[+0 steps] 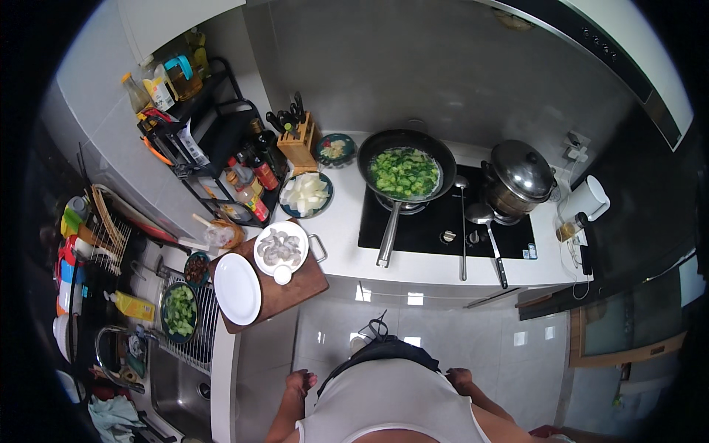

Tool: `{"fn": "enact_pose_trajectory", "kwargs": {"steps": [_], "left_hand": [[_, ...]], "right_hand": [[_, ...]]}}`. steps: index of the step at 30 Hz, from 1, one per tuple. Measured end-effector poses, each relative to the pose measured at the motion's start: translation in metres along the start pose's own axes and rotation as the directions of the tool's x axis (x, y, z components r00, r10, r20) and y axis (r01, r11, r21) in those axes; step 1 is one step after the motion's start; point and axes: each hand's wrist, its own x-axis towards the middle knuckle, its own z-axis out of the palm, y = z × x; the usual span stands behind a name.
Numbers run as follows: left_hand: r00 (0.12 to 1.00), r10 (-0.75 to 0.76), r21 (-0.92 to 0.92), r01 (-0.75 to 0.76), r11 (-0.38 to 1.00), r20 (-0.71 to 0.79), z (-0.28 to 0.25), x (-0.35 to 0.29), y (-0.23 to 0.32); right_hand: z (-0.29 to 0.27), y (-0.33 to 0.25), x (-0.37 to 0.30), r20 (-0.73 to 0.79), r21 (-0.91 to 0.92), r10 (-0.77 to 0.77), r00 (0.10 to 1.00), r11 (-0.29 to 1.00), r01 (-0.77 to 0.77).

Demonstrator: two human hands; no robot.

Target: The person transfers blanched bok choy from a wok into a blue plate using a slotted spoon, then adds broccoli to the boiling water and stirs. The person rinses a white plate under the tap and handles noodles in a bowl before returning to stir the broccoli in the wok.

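Observation:
My left hand (pixel 301 382) hangs beside my waist, its fingers loosely bent and apart, with nothing seen in it. On the other side my right hand (pixel 459 377) is also lowered; its fingers are too small to make out. Both are away from the counter. Ahead, a frying pan (pixel 388 235) on the left burner holds chopped green vegetables (pixel 404 173) in bubbling liquid. Closer to my left side, a wooden cutting board (pixel 304 286) carries an empty white oval plate (pixel 237 289) and a white bowl of raw peeled shrimp (pixel 281 247) with a small white cup (pixel 282 275).
A lidded steel pot (pixel 521 177) stands on the right burner. A ladle (pixel 464 229) and a spatula (pixel 493 244) lie on the black cooktop (pixel 436 240). Plates of white slices (pixel 305 193) and chopped garlic (pixel 334 149) sit near a knife block (pixel 299 142). The sink (pixel 177 384) is at left.

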Motion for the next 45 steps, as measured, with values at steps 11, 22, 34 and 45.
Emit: {"fn": "enact_pose_trajectory", "kwargs": {"steps": [11,22,34,45], "left_hand": [[0.989,-0.106,-0.002,0.107,0.994,-0.100,-0.029,-0.015,-0.017],[0.996,-0.088,-0.090,0.087,0.992,-0.012,-0.002,-0.006,-0.021],[0.998,-0.066,-0.018,0.065,0.998,-0.017,0.028,0.000,-0.017],[0.999,-0.018,0.026,0.019,0.999,-0.040,0.045,-0.008,-0.011]], "right_hand": [[0.024,0.009,0.030,-0.040,0.015,-0.055,0.998,0.998,0.056],[-0.040,0.016,0.051,-0.086,0.099,-0.096,0.992,0.990,0.104],[-0.014,0.040,0.023,-0.074,0.074,-0.004,0.997,0.997,0.009],[-0.019,0.039,0.008,0.085,0.031,0.049,0.995,0.998,-0.052]]}}
